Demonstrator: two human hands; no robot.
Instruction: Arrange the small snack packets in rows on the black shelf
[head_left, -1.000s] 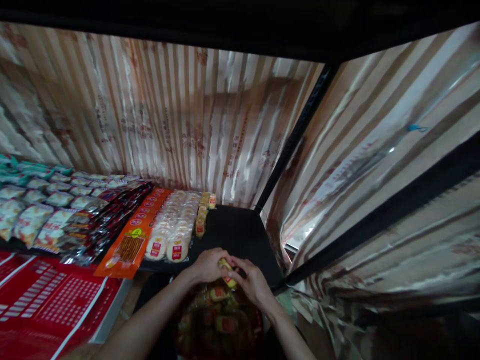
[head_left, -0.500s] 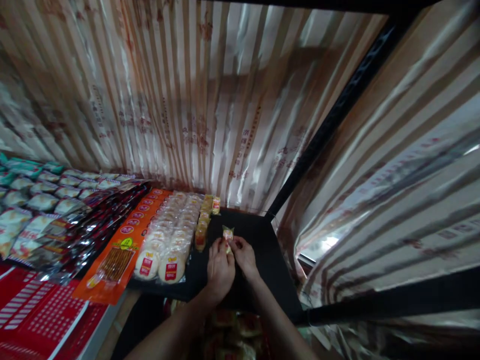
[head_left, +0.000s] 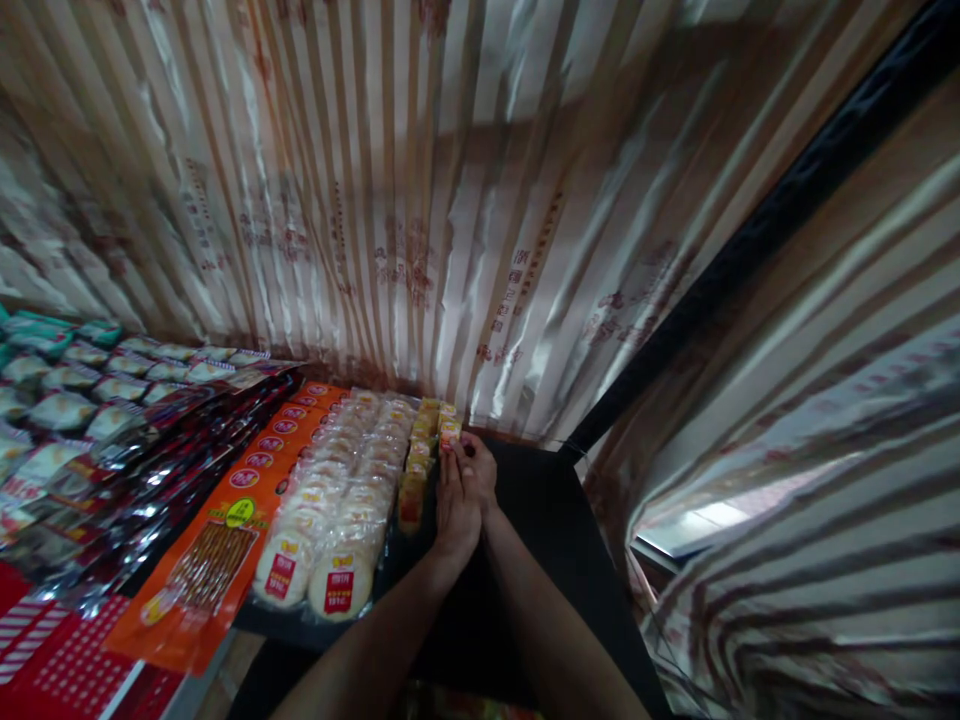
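A small yellow-and-red wrapped snack packet (head_left: 450,432) stands at the right side of the row of small yellow snack packets (head_left: 412,500). My left hand (head_left: 457,510) touches its near side, with fingers pointing away from me and held close together. My right hand (head_left: 481,470) overlaps the left one and has its fingers bent at the packet's right edge. Both hands close around the packet, and their fingers hide its lower part. Left of the yellow row lie two rows of clear-wrapped round white crackers (head_left: 341,580).
The goods lie on a black shelf (head_left: 547,560) with a dark slanted post (head_left: 675,290) at its right corner. Orange snack bags (head_left: 206,570), dark shiny packets (head_left: 180,465) and white bags (head_left: 64,410) fill the left. A red basket (head_left: 56,660) is at lower left. Striped sheeting (head_left: 420,200) hangs behind.
Both hands have carried the small snack packet forward, from above the near part of the shelf to beside the far end of the yellow row. My view has shifted slightly.
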